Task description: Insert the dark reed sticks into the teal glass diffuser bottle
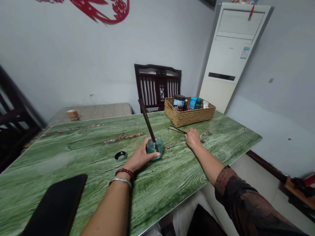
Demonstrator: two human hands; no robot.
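My left hand (144, 155) is wrapped round a small clear glass diffuser bottle (158, 144) that holds blue-green liquid and stands on the table. Several dark reed sticks (147, 119) lean to the left out of its neck. To the right, my right hand (193, 137) rests low over the tabletop with its fingers closed on more dark reed sticks (179, 130), whose ends show on both sides of the hand. Left of the bottle lies a black ring-shaped cap (120, 155).
A woven basket (192, 117) with a dark-lidded jar (178, 102) and blue packages stands behind my right hand. At the front left lies a black flat object (56, 203) on the green wood-patterned table (98, 164). Beyond the table is a dark wooden chair (159, 85).
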